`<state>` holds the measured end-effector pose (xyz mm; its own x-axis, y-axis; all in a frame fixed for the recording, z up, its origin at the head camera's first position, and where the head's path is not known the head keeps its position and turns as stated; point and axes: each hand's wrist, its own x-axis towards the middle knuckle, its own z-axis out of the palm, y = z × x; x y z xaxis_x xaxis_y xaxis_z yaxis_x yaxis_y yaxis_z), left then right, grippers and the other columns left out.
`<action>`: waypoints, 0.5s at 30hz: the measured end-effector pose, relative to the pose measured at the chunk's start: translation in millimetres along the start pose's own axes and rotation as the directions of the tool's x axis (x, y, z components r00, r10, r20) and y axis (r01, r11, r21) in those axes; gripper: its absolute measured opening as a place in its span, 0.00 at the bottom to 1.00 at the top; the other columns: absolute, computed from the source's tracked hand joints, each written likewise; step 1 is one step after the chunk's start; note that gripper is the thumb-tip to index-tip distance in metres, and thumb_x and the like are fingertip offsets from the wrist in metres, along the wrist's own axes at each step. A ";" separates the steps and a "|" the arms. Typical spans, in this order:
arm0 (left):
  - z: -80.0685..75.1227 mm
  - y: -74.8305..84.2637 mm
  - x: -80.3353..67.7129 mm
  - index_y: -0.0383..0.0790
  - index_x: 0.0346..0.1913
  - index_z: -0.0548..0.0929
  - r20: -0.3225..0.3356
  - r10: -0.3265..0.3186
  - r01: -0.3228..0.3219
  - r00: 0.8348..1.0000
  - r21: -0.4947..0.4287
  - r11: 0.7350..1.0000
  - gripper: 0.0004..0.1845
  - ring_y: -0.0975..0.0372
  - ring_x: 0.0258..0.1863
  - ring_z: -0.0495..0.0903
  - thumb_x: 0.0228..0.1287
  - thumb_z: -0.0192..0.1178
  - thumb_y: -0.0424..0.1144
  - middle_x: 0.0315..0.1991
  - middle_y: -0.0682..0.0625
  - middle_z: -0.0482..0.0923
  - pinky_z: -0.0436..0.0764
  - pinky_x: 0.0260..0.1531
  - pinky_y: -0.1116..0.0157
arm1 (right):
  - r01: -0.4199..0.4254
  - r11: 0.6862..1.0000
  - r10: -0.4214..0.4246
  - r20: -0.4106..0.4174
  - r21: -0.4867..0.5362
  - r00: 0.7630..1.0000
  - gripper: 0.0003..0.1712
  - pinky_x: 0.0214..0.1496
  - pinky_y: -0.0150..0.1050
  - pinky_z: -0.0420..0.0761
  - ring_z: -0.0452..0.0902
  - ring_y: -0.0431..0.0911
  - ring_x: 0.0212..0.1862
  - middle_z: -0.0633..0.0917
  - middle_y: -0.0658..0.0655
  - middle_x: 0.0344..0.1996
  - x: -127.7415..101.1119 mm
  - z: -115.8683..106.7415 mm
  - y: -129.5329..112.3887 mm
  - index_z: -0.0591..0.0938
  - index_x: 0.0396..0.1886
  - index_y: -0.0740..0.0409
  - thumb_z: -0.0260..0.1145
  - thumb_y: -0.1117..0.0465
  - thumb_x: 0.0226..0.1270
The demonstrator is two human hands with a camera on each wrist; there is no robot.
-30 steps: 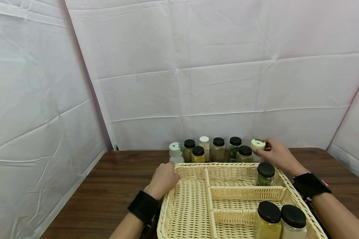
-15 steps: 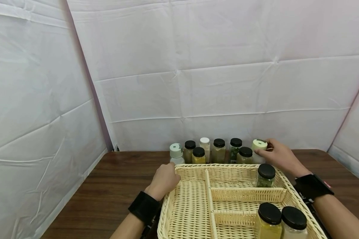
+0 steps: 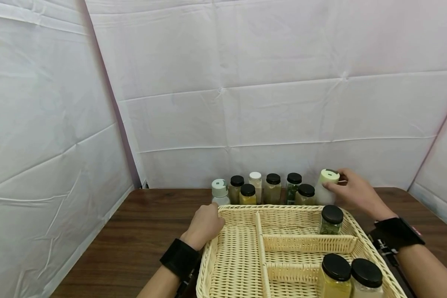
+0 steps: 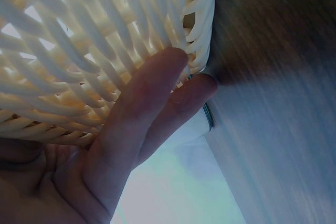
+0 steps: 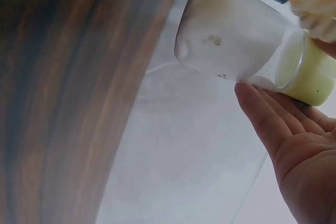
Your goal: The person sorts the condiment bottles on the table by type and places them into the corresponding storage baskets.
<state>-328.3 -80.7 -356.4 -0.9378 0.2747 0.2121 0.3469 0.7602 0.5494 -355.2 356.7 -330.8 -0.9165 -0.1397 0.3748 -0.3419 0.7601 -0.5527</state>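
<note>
My right hand (image 3: 354,193) holds a clear seasoning jar (image 3: 325,194) by its pale yellow-green lid, behind the basket's far right corner. In the right wrist view, white contents show inside the jar (image 5: 226,32), and its base is clear of the table. The jar leans slightly in the head view. My left hand (image 3: 205,223) grips the far left corner of a cream wicker basket (image 3: 208,258); two of its fingers (image 4: 139,100) lie against the outer weave in the left wrist view. Inside the basket stand a black-lidded jar of green flakes (image 3: 330,220), a yellow jar (image 3: 335,275) and a whitish jar (image 3: 366,279).
Behind the basket stands a row of several jars, among them a pale-green-lidded jar (image 3: 219,191), a white-lidded jar (image 3: 255,184) and a black-lidded yellow jar (image 3: 248,194). Dividers (image 3: 309,243) split the basket into compartments. White cloth (image 3: 275,103) hangs around the dark wooden table (image 3: 126,244).
My right hand has raised the yellow-green-lidded jar and shifted it a little to the right, away from the row. My left hand has stayed at the basket corner.
</note>
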 end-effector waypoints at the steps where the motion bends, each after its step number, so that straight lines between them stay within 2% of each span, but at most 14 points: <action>1: 0.0 0.0 -0.1 0.25 0.42 0.79 0.002 -0.001 0.001 1.000 -0.001 1.000 0.04 0.59 0.18 0.66 0.68 0.59 0.25 0.20 0.49 0.64 0.65 0.20 0.65 | -0.002 1.000 0.002 -0.003 0.004 1.000 0.42 0.60 0.62 0.74 0.70 0.71 0.64 0.74 0.77 0.62 1.0 -1.3 0.8 0.65 0.73 0.76 0.62 0.43 0.83; 4: -0.1 -0.1 -0.5 0.26 0.41 0.79 0.001 0.002 -0.002 1.000 0.001 1.000 0.03 0.59 0.18 0.66 0.67 0.59 0.25 0.20 0.50 0.63 0.65 0.20 0.65 | -0.014 1.000 0.013 -0.044 -0.022 0.999 0.44 0.54 0.59 0.78 0.73 0.67 0.63 0.76 0.72 0.61 6.6 -2.8 13.1 0.68 0.73 0.70 0.63 0.37 0.79; 8: -0.2 -0.1 -0.5 0.26 0.40 0.79 0.001 -0.001 0.001 1.000 0.000 1.000 0.03 0.59 0.18 0.67 0.66 0.59 0.24 0.21 0.50 0.64 0.67 0.20 0.65 | -0.012 0.997 0.002 -0.118 -0.082 0.993 0.42 0.40 0.54 0.82 0.77 0.61 0.59 0.79 0.65 0.58 15.1 -1.5 36.8 0.71 0.70 0.65 0.65 0.36 0.76; 9: 0.0 -0.1 -0.5 0.26 0.40 0.79 0.001 -0.002 0.002 1.000 0.001 1.000 0.03 0.59 0.19 0.67 0.66 0.59 0.24 0.21 0.50 0.64 0.67 0.20 0.65 | -0.010 0.996 0.000 -0.124 -0.083 0.992 0.42 0.40 0.54 0.82 0.77 0.61 0.59 0.79 0.64 0.58 15.4 -2.4 36.4 0.71 0.70 0.64 0.65 0.36 0.76; 13: -0.1 0.0 -0.6 0.27 0.40 0.79 -0.003 0.001 -0.001 1.000 0.002 1.000 0.02 0.59 0.19 0.67 0.66 0.59 0.24 0.21 0.50 0.63 0.67 0.21 0.64 | 0.002 1.000 -0.005 -0.096 -0.029 0.995 0.41 0.54 0.58 0.79 0.74 0.68 0.63 0.77 0.72 0.61 10.0 -11.1 13.8 0.69 0.72 0.69 0.66 0.41 0.79; 14: -0.2 0.1 -0.6 0.27 0.40 0.79 -0.003 0.002 -0.002 1.000 0.002 1.000 0.02 0.58 0.19 0.67 0.66 0.59 0.24 0.21 0.50 0.63 0.67 0.21 0.64 | 0.002 1.000 -0.004 -0.112 -0.023 0.994 0.39 0.56 0.56 0.79 0.75 0.64 0.62 0.77 0.71 0.60 8.8 -11.5 10.1 0.70 0.71 0.68 0.67 0.43 0.79; 15: -0.4 0.4 -0.7 0.27 0.40 0.79 -0.003 0.002 -0.002 1.000 0.002 1.000 0.02 0.58 0.19 0.67 0.66 0.59 0.24 0.21 0.50 0.64 0.67 0.22 0.64 | 0.006 1.000 -0.007 -0.102 -0.008 0.995 0.40 0.59 0.59 0.77 0.74 0.66 0.63 0.76 0.72 0.61 6.8 -13.8 3.8 0.69 0.72 0.69 0.67 0.42 0.79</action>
<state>-327.5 -80.7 -356.0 -0.9372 0.2740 0.2158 0.3485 0.7611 0.5470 -359.9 367.3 -320.1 -0.8883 -0.0795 0.4523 -0.3457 0.7641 -0.5447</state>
